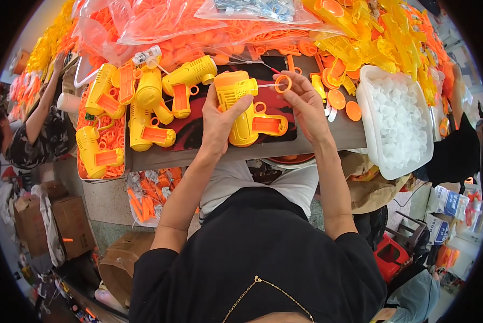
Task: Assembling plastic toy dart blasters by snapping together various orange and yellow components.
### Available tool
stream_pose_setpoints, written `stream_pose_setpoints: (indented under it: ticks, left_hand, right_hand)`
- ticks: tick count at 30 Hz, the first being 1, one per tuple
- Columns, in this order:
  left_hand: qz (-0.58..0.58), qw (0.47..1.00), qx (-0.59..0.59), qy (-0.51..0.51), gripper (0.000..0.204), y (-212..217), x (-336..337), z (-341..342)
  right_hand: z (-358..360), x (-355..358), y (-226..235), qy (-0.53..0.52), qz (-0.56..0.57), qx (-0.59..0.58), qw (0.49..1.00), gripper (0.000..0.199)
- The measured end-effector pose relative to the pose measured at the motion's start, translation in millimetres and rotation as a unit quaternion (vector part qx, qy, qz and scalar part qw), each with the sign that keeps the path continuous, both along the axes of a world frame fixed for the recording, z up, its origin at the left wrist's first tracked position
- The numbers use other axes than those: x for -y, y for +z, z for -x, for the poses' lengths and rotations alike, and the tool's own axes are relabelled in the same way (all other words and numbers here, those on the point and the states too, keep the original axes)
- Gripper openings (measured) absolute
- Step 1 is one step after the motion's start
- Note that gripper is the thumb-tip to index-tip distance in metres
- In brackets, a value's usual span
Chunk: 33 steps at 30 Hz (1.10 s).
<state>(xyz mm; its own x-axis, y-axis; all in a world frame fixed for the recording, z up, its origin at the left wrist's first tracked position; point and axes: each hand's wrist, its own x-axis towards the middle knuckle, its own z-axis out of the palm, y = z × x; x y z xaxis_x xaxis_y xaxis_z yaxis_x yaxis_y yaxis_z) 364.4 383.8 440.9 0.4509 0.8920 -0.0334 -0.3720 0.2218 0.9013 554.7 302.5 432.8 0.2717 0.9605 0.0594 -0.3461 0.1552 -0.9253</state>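
Heaps of orange and yellow plastic parts crowd the far side of the dark counter (pixel 317 144), some under clear plastic bags (pixel 161 21). At the counter's near edge the person's left hand (pixel 220 121) is wrapped around the body of a yellow plastic toy gun with an orange trigger panel (pixel 247 116), holding it upright just above the surface. Their right hand (pixel 305 105) pinches a small orange plastic ring on a thin white stem (pixel 282 84) between thumb and fingertips, right at the toy's top end. To the left lies a cluster of finished yellow toy guns (pixel 139 102); to the right stands a white plastic tub of pale round caps (pixel 400 126). Another person's arm (pixel 42 107) reaches in at far left
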Motion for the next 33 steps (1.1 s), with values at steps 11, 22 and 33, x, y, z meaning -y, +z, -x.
stream_pose_setpoints:
  ticks: [11, 22, 33]
  left_hand:
    - [-0.145, 0.984, -0.07, -0.079, 0.084, 3.1, -10.1, -8.5]
    - [-0.19, 0.979, -0.07, -0.012, 0.082, -7.2, -7.2, -27.1]
    - [-0.263, 0.949, -0.135, 0.11, 0.06, -17.7, -15.2, -41.5]
  right_hand:
    - [33.0, 4.9, 17.4, -0.151, -0.061, 0.405, 0.9, 0.042]
    - [37.3, -8.3, -22.0, 0.016, 0.011, -0.077, 0.997, 0.047]
    - [60.4, -20.6, -18.2, -0.016, 0.027, -0.062, 0.998, 0.042]
